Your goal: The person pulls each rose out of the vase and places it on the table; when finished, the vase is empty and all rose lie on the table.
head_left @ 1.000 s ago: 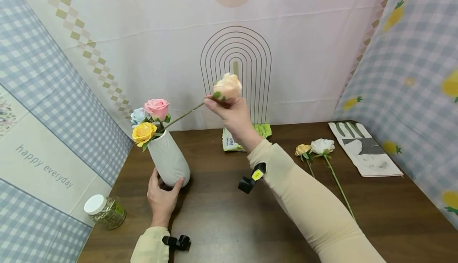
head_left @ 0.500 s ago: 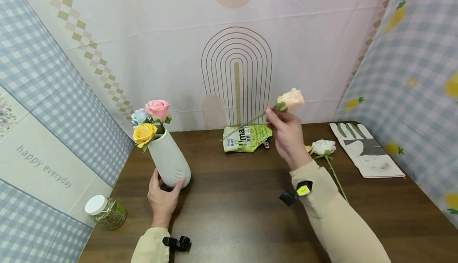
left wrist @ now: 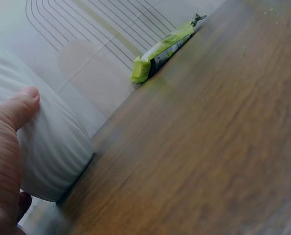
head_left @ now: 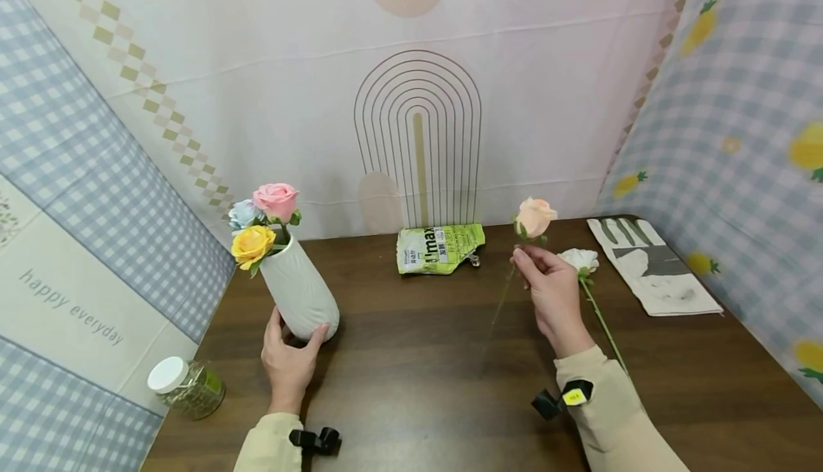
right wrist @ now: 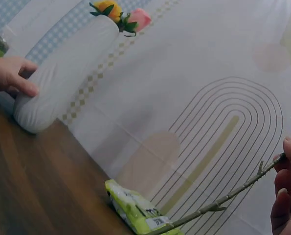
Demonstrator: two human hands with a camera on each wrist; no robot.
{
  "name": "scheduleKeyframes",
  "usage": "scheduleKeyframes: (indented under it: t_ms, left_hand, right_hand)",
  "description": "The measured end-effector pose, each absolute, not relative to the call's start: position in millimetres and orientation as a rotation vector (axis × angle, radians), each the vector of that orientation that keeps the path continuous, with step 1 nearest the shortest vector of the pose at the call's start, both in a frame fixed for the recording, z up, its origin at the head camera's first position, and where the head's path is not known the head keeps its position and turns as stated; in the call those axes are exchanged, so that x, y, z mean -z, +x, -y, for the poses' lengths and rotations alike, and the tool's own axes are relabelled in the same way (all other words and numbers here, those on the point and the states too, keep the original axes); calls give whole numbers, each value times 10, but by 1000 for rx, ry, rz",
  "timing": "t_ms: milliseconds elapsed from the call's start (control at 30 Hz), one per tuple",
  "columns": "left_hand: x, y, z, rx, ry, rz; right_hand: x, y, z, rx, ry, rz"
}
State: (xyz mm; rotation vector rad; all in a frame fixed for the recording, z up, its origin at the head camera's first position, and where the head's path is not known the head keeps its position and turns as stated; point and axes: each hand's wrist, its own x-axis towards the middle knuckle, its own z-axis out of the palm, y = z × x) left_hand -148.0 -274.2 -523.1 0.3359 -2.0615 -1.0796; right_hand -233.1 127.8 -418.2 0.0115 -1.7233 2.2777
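My left hand (head_left: 289, 365) grips the white vase (head_left: 298, 290) low down near its base, thumb on the near side in the left wrist view. Inside the vase stand a pink rose (head_left: 276, 202), a pale blue rose (head_left: 245, 213) and a yellow rose (head_left: 253, 245). Over the right half of the table my right hand (head_left: 554, 300) pinches a peach rose (head_left: 536, 217) by its stem, just below the bloom. That stem (right wrist: 228, 196) slants down and away from the fingers in the right wrist view. Behind the right hand lies a white rose (head_left: 581, 260), partly covered.
A green snack packet (head_left: 440, 248) lies at the table's back edge. At far right is a folded printed cloth (head_left: 656, 268). A white-lidded jar (head_left: 189, 386) stands at left. Fabric backdrops (head_left: 308, 101) rise behind and beside the table (head_left: 411, 386).
The peach rose has come away from the vase, carried right and then lower by my right hand, its bloom turning upright. My left hand stays on the vase. The small orange rose at right became hidden.
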Motion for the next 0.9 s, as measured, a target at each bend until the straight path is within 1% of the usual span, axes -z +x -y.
scheduleKeyframes:
  t_ms: [400, 600, 900]
  left_hand:
    - [5239, -1470, 2748, 1070, 344, 2067]
    - [5242, -1439, 2768, 1061, 347, 2058]
    - [5245, -1486, 2746, 1058, 328, 2068]
  right_hand:
    - [4559, -2376, -1393, -2034, -143, 1923]
    - [4720, -2434, -1398, -2004, -145, 2122]
    - [4855, -2463, -1495, -1904, -164, 2316]
